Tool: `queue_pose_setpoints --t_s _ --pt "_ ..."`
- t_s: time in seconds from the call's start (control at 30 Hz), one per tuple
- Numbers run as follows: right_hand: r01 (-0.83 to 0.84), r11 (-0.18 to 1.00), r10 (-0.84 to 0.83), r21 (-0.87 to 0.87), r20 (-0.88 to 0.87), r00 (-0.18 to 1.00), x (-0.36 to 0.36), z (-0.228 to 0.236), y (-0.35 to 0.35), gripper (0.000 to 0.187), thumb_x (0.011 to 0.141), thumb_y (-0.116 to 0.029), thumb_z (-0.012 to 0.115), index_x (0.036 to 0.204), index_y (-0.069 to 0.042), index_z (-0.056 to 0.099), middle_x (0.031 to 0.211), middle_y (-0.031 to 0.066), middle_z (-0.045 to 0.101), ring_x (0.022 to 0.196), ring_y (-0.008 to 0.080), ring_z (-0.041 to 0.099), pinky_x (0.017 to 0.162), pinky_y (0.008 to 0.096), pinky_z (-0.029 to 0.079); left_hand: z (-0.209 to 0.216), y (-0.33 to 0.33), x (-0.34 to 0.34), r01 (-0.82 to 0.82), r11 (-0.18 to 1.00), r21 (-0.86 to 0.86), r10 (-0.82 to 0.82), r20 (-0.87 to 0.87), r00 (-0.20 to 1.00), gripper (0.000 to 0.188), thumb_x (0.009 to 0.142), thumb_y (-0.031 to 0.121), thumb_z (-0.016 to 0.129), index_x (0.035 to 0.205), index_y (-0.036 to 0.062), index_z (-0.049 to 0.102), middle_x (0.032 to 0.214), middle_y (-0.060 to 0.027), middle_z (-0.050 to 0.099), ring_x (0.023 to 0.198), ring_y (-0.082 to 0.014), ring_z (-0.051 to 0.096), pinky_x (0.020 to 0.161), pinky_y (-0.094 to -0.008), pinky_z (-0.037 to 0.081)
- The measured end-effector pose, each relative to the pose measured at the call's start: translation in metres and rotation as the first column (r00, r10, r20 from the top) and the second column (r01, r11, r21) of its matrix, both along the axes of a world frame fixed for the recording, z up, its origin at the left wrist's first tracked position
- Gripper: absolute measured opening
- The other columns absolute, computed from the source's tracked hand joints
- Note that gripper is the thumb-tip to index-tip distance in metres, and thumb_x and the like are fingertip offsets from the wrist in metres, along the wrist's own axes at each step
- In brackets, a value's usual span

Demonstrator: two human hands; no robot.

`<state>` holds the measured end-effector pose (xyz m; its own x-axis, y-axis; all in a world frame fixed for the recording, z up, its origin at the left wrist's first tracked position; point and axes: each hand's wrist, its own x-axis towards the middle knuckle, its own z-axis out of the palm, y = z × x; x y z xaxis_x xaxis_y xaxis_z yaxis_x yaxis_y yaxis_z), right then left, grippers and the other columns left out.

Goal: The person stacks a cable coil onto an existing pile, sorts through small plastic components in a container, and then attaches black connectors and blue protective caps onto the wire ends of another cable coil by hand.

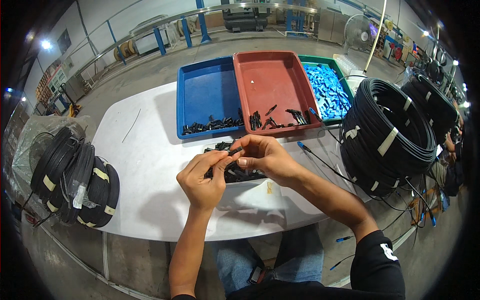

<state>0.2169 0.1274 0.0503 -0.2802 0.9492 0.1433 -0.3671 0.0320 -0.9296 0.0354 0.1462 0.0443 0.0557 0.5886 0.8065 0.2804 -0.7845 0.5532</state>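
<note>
A small black cylindrical piece (235,151) is pinched between the fingertips of both hands, above the middle of the table. My left hand (204,174) closes on its near end, thumb and forefinger together. On the other end, my right hand (267,156) grips with thumb and fingers. Right under the hands stands a white container (250,192) with many similar black pieces (231,172) in it, partly hidden by my fingers. Beyond it, a blue tray (207,95) and a red tray (275,80) each hold black pieces along their near sides.
A green tray (312,60) holds many small blue parts (327,90). Large black cable coils (385,140) rise at the right, with blue-tipped cable ends (305,147) reaching onto the white table (135,190). More black coils (82,182) sit at the left edge.
</note>
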Motion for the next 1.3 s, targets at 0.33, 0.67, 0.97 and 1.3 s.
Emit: queue_pose_setpoints --t_s 0.33,0.67,0.97,1.3 --pt "0.15 0.851 -0.523 0.504 0.78 0.344 0.07 0.011 0.005 0.019 0.084 -0.008 0.072 0.101 0.0 0.072 0.091 0.0155 0.074 0.085 0.03 0.072 0.074 0.0384 0.055 -0.009 0.026 -0.031 -0.113 0.994 0.004 0.104 -0.436 0.894 0.007 0.074 0.0 0.076 0.079 0.0026 0.072 0.08 -0.0104 0.073 0.07 -0.0243 0.069 0.066 -0.0335 0.054" --pt "0.052 0.851 -0.524 0.522 0.842 0.128 0.041 0.001 -0.02 0.023 0.087 -0.008 0.062 0.107 -0.007 0.073 0.104 0.0171 0.064 0.097 0.0372 0.064 0.082 0.0465 0.052 0.015 0.023 0.0 0.204 0.976 0.08 -0.103 -0.654 0.749 0.033 0.078 0.025 0.074 0.105 0.0061 0.071 0.111 -0.0098 0.068 0.103 -0.0285 0.061 0.092 -0.0417 0.043" --pt "-0.006 0.878 -0.434 0.478 0.803 0.408 0.057 -0.007 -0.022 0.023 0.084 -0.006 0.068 0.106 -0.005 0.076 0.104 0.0209 0.061 0.1 0.0358 0.06 0.087 0.0417 0.05 0.016 0.025 0.0 0.197 0.98 -0.011 -0.128 -0.793 0.595 0.057 0.074 0.044 0.079 0.112 0.0023 0.07 0.123 -0.0145 0.066 0.118 -0.0333 0.059 0.103 -0.0458 0.041" --pt "0.073 0.811 -0.583 0.58 0.794 0.172 0.052 -0.013 0.008 0.017 0.087 -0.008 0.067 0.102 -0.004 0.073 0.107 0.0154 0.059 0.102 0.0351 0.061 0.087 0.0443 0.05 0.008 0.025 0.004 0.148 0.989 -0.018 -0.111 -0.754 0.647 0.049 0.075 0.039 0.079 0.107 0.0026 0.071 0.118 -0.014 0.068 0.113 -0.034 0.061 0.1 -0.0459 0.042"
